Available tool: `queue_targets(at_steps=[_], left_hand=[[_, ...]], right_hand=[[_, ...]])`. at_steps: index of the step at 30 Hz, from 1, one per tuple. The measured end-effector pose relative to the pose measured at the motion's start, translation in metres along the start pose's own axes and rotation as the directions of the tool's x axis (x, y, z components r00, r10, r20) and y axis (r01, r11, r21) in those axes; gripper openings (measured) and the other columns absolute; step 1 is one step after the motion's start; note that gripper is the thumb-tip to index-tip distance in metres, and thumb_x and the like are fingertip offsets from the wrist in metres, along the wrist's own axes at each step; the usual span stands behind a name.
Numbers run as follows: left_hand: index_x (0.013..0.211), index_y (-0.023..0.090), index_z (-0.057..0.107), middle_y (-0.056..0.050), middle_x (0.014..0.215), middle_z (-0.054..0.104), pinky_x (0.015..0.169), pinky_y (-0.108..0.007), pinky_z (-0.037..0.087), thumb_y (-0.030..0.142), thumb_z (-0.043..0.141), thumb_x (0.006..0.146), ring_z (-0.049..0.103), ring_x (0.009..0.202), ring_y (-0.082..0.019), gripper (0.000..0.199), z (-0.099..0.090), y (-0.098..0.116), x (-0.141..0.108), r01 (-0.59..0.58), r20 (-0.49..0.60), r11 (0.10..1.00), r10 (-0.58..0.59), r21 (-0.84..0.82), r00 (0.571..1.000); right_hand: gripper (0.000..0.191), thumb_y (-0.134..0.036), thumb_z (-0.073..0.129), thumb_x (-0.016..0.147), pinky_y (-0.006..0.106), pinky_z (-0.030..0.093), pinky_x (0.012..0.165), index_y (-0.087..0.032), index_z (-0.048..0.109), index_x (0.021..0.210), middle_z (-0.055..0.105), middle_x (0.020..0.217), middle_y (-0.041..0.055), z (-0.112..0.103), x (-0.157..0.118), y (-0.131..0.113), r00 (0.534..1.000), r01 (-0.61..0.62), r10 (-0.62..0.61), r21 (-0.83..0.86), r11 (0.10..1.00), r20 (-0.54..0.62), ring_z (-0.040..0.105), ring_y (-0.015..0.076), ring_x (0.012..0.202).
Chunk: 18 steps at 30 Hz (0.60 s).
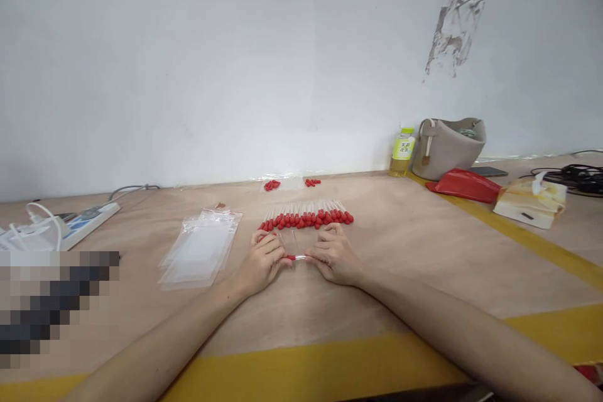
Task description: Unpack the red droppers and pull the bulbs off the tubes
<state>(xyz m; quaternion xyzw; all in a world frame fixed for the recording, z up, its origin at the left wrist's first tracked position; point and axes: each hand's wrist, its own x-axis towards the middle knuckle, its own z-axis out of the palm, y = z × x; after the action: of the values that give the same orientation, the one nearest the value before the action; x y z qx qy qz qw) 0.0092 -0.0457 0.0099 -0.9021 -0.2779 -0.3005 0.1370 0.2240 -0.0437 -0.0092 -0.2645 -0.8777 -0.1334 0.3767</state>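
Between my two hands a clear glass dropper (300,257) with a red rubber bulb lies level, just above or on the table. The thumb and fingers of my left hand (267,261) are closed on its red bulb end. My right hand (336,257) pinches the glass tube from the other side, its fingers covering that end. Just beyond the hands, one or two thin clear tubes (294,239) lie on the table. Behind them runs a row of droppers (306,218), their red bulbs toward me. Farther back sit two small groups of red bulbs (272,185) by a clear plastic bag (289,183).
Clear plastic bags (200,254) lie stacked at left, with a power strip (92,225) beyond. At the back right stand a bottle (401,154) and a grey bag (447,149). Nearby are a red pouch (464,186), a tissue pack (530,204) and black cables (584,177).
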Motion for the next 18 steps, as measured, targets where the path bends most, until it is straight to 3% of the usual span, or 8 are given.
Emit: queue_targets(at_steps=[9, 11, 13, 15, 18], left_hand=[[0.069, 0.019, 0.057, -0.001, 0.069, 0.06, 0.079, -0.034, 0.032, 0.028, 0.043, 0.086, 0.05, 0.077, -0.015, 0.023, -0.001, 0.004, -0.001, 0.015, 0.068, 1.0, -0.014, -0.006, 0.998], [0.07, 0.021, 0.058, -0.001, 0.071, 0.061, 0.079, -0.035, 0.034, 0.027, 0.042, 0.086, 0.052, 0.08, -0.016, 0.024, -0.003, 0.0, -0.003, 0.053, 0.091, 0.998, -0.05, -0.027, 0.995], [0.073, 0.022, 0.06, -0.002, 0.075, 0.063, 0.078, -0.036, 0.036, 0.028, 0.041, 0.086, 0.053, 0.081, -0.017, 0.024, -0.006, -0.01, -0.008, 0.151, 0.044, 0.987, -0.148, -0.057, 0.988], [0.078, 0.023, 0.061, -0.003, 0.08, 0.062, 0.074, -0.034, 0.04, 0.031, 0.04, 0.086, 0.054, 0.079, -0.017, 0.023, -0.01, -0.025, -0.012, 0.316, -0.076, 0.943, -0.324, -0.108, 0.943], [0.085, 0.026, 0.063, -0.003, 0.087, 0.059, 0.065, -0.032, 0.045, 0.036, 0.043, 0.084, 0.054, 0.081, -0.018, 0.022, -0.017, -0.044, -0.016, 0.522, -0.199, 0.835, -0.549, -0.172, 0.812]], right_hand=[[0.027, -0.031, 0.042, 0.087, 0.036, 0.024, 0.083, -0.021, 0.063, 0.073, 0.057, 0.058, 0.0001, -0.001, -0.003, 0.0, 0.998, -0.028, 0.026, 0.022, 0.999, 0.061, 0.043, 0.0132, 0.067], [0.027, -0.031, 0.043, 0.086, 0.035, 0.025, 0.083, -0.021, 0.064, 0.072, 0.057, 0.058, 0.0001, -0.005, -0.003, 0.003, 0.996, -0.037, 0.035, 0.021, 0.999, 0.076, 0.045, 0.0133, 0.067], [0.027, -0.03, 0.043, 0.086, 0.035, 0.026, 0.083, -0.021, 0.064, 0.072, 0.06, 0.06, 0.0009, -0.009, -0.004, 0.009, 0.994, -0.089, 0.088, 0.019, 0.996, 0.065, 0.047, 0.0133, 0.066], [0.026, -0.03, 0.043, 0.086, 0.034, 0.028, 0.08, -0.021, 0.065, 0.076, 0.064, 0.068, 0.0023, -0.011, -0.004, 0.016, 0.977, -0.212, 0.212, 0.024, 0.977, 0.022, 0.051, 0.0133, 0.067], [0.024, -0.029, 0.042, 0.087, 0.03, 0.032, 0.074, -0.021, 0.064, 0.089, 0.067, 0.082, 0.0035, -0.007, -0.003, 0.023, 0.922, -0.385, 0.386, 0.074, 0.92, -0.003, 0.056, 0.0139, 0.072]])
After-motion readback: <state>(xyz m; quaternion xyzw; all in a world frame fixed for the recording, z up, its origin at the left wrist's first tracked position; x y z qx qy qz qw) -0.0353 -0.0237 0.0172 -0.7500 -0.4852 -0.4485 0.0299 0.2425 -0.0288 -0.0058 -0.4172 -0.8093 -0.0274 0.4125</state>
